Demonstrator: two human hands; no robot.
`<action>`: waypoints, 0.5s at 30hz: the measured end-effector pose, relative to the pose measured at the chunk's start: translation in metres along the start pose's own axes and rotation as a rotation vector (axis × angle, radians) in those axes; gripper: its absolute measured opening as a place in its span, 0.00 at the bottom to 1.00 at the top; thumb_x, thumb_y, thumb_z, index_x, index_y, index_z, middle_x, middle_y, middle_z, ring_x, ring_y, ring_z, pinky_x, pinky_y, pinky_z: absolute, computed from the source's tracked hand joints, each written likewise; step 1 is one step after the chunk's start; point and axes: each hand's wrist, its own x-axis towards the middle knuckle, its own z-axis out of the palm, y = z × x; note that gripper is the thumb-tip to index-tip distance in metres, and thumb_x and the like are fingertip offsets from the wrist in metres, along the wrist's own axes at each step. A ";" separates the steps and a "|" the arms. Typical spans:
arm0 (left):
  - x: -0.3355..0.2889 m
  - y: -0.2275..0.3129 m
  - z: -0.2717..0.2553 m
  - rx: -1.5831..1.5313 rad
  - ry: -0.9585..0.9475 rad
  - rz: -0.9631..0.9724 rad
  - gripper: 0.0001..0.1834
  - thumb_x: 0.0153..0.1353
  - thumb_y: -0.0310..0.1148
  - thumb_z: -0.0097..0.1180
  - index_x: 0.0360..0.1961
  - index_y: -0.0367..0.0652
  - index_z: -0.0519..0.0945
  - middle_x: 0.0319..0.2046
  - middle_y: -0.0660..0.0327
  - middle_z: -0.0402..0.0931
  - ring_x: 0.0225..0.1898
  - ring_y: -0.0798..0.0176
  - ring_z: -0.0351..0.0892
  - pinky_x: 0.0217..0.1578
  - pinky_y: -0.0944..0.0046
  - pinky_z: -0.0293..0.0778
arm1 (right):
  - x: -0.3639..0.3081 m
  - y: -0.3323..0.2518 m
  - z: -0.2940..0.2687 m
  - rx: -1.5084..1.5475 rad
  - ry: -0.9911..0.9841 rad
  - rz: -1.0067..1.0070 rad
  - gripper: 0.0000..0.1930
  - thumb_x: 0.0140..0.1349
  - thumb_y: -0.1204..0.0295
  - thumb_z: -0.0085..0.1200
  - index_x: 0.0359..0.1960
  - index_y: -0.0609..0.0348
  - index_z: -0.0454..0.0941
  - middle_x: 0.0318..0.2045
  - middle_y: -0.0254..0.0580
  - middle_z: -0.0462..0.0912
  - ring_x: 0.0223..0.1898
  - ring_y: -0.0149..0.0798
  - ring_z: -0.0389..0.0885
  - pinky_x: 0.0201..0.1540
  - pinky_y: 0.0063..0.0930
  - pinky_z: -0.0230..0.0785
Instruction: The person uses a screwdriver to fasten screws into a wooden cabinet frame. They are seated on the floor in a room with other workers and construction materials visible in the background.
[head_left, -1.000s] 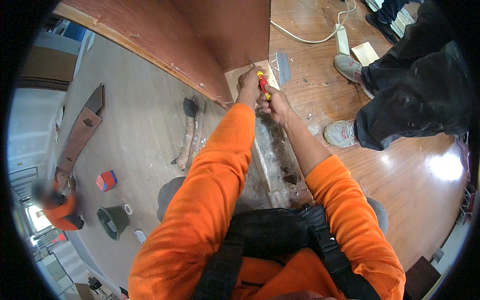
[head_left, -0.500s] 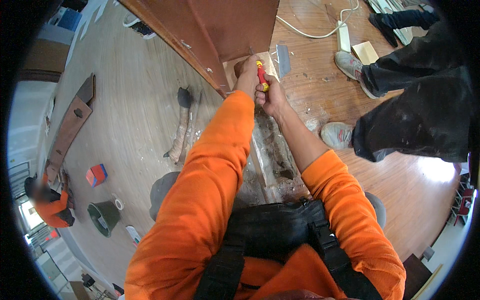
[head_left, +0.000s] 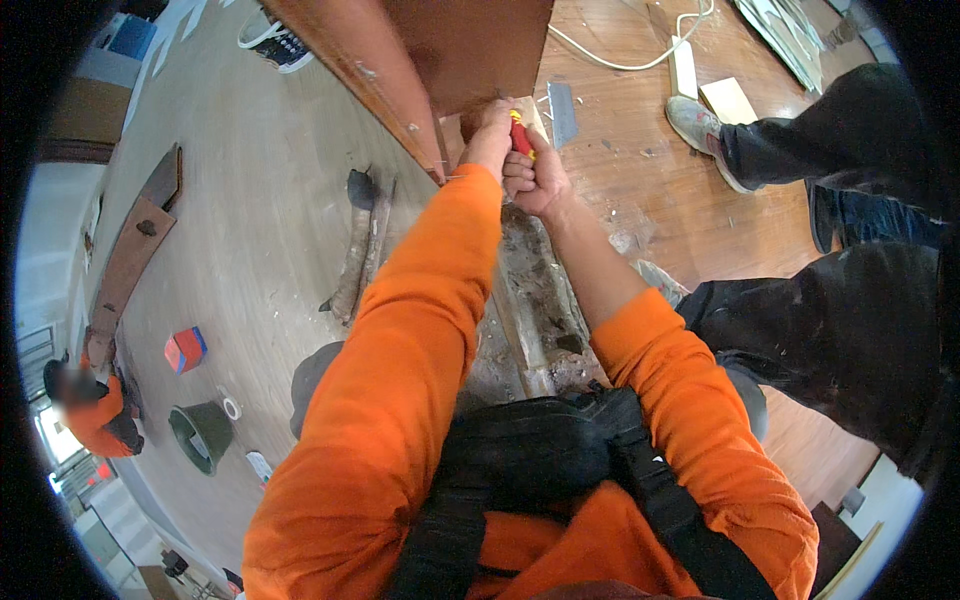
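Observation:
My right hand (head_left: 540, 183) is closed round a red and yellow screwdriver-like handle (head_left: 522, 138); the working end is hidden. Right beside it, my left hand (head_left: 488, 140) is closed at the handle's far end, its fingertips mostly out of sight, so what it grips cannot be made out. Both hands are low at the foot of a brown wooden frame (head_left: 460, 50), by a pale wood piece (head_left: 535, 115) at its base. Below them runs a rough, dusty strip of exposed floor (head_left: 535, 280).
Another person's dark-trousered legs (head_left: 820, 310) stand close on my right. A grey metal plate (head_left: 562, 115), a white power strip (head_left: 683, 68) and its cable lie ahead. On the left are a dark bucket (head_left: 205, 435), a red-blue box (head_left: 186, 350), a long brown board (head_left: 130, 250) and a crouching person (head_left: 100, 420).
Both my hands stay together at the frame's foot, with the handle shifting slightly. The nearby person's near leg has stepped toward me, and the dark-gloved hand at the upper right is gone.

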 end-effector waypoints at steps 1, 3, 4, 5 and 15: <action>0.000 0.003 -0.008 -0.005 -0.039 0.086 0.16 0.63 0.43 0.51 0.33 0.39 0.77 0.28 0.58 0.75 0.28 0.59 0.71 0.29 0.57 0.70 | 0.004 0.003 0.005 -0.110 0.048 -0.027 0.19 0.66 0.49 0.42 0.26 0.49 0.65 0.11 0.23 0.56 0.10 0.22 0.51 0.08 0.15 0.39; -0.021 0.008 -0.005 -0.087 -0.039 0.012 0.18 0.63 0.45 0.50 0.34 0.38 0.77 0.28 0.58 0.75 0.28 0.59 0.71 0.30 0.58 0.70 | 0.008 0.004 0.001 -0.250 0.100 -0.113 0.19 0.66 0.49 0.42 0.24 0.48 0.64 0.11 0.22 0.55 0.10 0.21 0.49 0.08 0.14 0.39; -0.033 0.010 0.000 -0.127 -0.046 -0.029 0.19 0.64 0.46 0.50 0.34 0.37 0.77 0.27 0.58 0.75 0.28 0.60 0.71 0.30 0.58 0.70 | 0.009 0.000 -0.003 -0.319 0.132 -0.161 0.19 0.66 0.49 0.41 0.24 0.48 0.63 0.11 0.22 0.54 0.10 0.21 0.47 0.09 0.14 0.39; -0.042 0.014 0.004 -0.193 -0.078 -0.048 0.17 0.62 0.42 0.54 0.36 0.36 0.77 0.28 0.56 0.75 0.29 0.61 0.71 0.29 0.60 0.71 | 0.010 -0.016 -0.019 -0.418 0.028 -0.112 0.19 0.65 0.50 0.44 0.28 0.52 0.70 0.11 0.30 0.67 0.10 0.30 0.64 0.12 0.24 0.58; -0.042 0.021 -0.004 -0.178 -0.092 -0.099 0.14 0.59 0.30 0.59 0.44 0.36 0.74 0.37 0.51 0.77 0.33 0.60 0.76 0.30 0.63 0.76 | 0.022 -0.004 -0.024 -1.488 0.525 -0.707 0.19 0.62 0.54 0.50 0.39 0.59 0.75 0.22 0.46 0.77 0.24 0.43 0.76 0.25 0.33 0.68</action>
